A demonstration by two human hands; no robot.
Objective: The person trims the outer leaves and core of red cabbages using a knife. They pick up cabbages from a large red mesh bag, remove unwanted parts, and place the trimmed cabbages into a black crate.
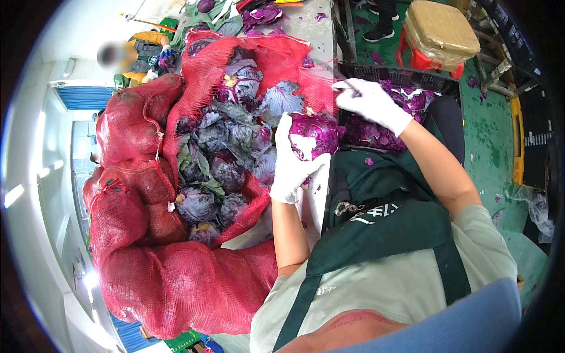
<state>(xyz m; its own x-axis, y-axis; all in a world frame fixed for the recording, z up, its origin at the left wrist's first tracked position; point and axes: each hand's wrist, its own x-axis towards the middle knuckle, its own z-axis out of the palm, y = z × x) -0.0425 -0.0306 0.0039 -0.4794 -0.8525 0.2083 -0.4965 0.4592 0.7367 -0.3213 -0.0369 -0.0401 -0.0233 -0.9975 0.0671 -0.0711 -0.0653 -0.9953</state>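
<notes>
My left hand point(292, 165), in a white glove, holds a peeled red cabbage point(314, 132) above the table's edge. Its surface is glossy purple with white patches. To the right, my gloved right hand point(371, 102) grips a slim, blurred tool point(351, 84) that looks like a knife, apart from the cabbage. Beneath that hand is a black plastic crate point(397, 70) with purple cabbages point(375, 134) in it. Left of my left hand, an opened red mesh sack point(201, 92) spills unpeeled red cabbages point(227, 170) with dull outer leaves.
Full red mesh sacks point(190, 282) line the left and near side of the table point(315, 26). Loose purple leaves point(262, 16) lie at its far end. Another person point(143, 57) handles a cabbage across the table. A taped carton point(441, 33) rests on a red stool point(419, 61) at right.
</notes>
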